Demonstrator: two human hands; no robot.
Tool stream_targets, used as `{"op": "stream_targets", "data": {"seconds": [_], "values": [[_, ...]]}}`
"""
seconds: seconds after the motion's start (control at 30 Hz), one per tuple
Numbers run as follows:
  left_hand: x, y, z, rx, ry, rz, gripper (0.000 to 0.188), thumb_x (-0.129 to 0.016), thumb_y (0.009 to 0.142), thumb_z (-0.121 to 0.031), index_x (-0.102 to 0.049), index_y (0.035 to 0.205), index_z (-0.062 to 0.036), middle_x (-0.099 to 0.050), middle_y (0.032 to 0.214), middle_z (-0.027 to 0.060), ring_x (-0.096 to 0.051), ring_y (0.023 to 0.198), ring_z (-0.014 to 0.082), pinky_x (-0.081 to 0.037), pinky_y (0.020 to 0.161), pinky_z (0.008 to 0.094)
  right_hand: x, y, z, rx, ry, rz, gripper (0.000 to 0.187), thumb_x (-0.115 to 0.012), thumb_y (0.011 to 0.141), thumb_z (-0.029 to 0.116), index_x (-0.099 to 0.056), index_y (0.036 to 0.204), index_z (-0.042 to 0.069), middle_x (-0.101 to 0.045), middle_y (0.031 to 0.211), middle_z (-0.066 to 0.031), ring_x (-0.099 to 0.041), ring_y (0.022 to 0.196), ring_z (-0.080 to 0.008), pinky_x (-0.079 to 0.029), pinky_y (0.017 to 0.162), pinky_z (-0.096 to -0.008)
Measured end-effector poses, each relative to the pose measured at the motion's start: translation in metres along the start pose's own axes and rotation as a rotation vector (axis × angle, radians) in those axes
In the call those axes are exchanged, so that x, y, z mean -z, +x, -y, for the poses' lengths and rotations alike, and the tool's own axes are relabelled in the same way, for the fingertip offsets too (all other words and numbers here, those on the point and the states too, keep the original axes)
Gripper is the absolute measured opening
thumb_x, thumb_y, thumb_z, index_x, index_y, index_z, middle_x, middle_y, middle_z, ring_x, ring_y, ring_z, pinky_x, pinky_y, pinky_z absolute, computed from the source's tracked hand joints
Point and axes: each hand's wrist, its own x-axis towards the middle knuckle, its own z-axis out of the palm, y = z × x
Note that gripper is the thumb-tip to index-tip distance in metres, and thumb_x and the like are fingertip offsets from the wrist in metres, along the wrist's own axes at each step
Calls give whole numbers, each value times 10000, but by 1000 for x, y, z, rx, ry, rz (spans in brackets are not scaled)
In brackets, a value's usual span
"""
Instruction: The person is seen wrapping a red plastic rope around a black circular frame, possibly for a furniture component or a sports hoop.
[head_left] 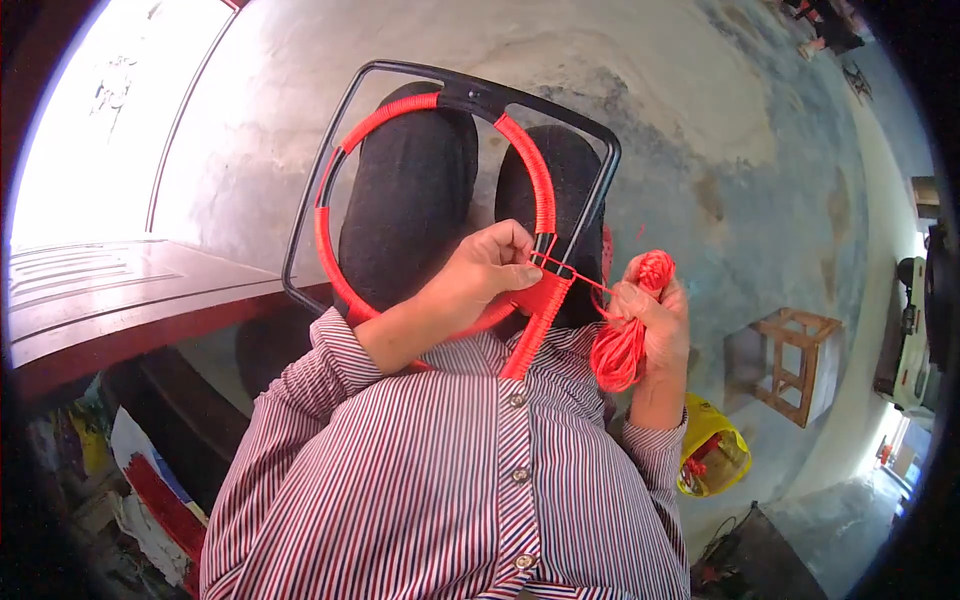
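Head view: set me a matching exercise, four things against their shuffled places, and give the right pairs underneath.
Things
1. looped hank of bright red cord
2. black metal frame with rounded corners
3. yellow round-mouthed container
4. reddish-brown wooden tabletop

Places
A. across the dark-clothed thighs
B. just right of the striped right sleeve
C. at the picture's left side
D. in the bare right hand

Pairs: 1-D; 2-A; 3-B; 4-C

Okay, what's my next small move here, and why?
Probably draw the cord snug with the right hand, which grips its bundle: the cord crosses a bare black stretch of the frame beside the red wrap, with the left hand right there.
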Motion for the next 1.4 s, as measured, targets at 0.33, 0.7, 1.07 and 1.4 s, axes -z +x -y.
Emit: {"op": "stream_targets", "data": {"seconds": [0.33, 0.7, 1.07, 1.4], "values": [[0, 1, -4, 151, 127, -136, 45, -576, 902, -121, -561, 916, -81, -599, 818, -1, -567, 698, 81, -446, 628, 226, 51, -12, 46, 75, 445, -202, 238, -584, 816, 41, -537, 1048, 16, -448, 658, 28, -442, 562, -69, -380, 486, -223], [12, 16, 10, 231, -203, -135, 377, -338, 1002, -332, -564, 1091, -44, -626, 1019, 67, -582, 958, 150, -453, 878, 280, 131, -59, 59, 299, 276, -265, 323, -585, 774, 107, -579, 1085, 21, -600, 917, -72, -573, 785, -196, -487, 693, -331], [-8, 5, -10, 185, -239, -55, 344, -331, 1005, -194, -501, 1203, 29, -618, 1099, 119, -595, 1016, 204, -452, 944, 322, -31, 28, -12, 257, -452, 297, 678, -665, 779, 23, -373, 1390, 48, -567, 1129, -135, -590, 1042, -226, -471, 917, -350], [-8, -7, -5, -335, 161, -266, 191, -496, 927, -176, -508, 1051, -31, -533, 830, 9, -493, 677, 73, -410, 603, 215, -69, 39, -1, 934, -1391, 240, 637, -772, 661, 207, -539, 1236, 58, -533, 1274, -113, -431, 1265, -326, -321, 1060, -449]]}}
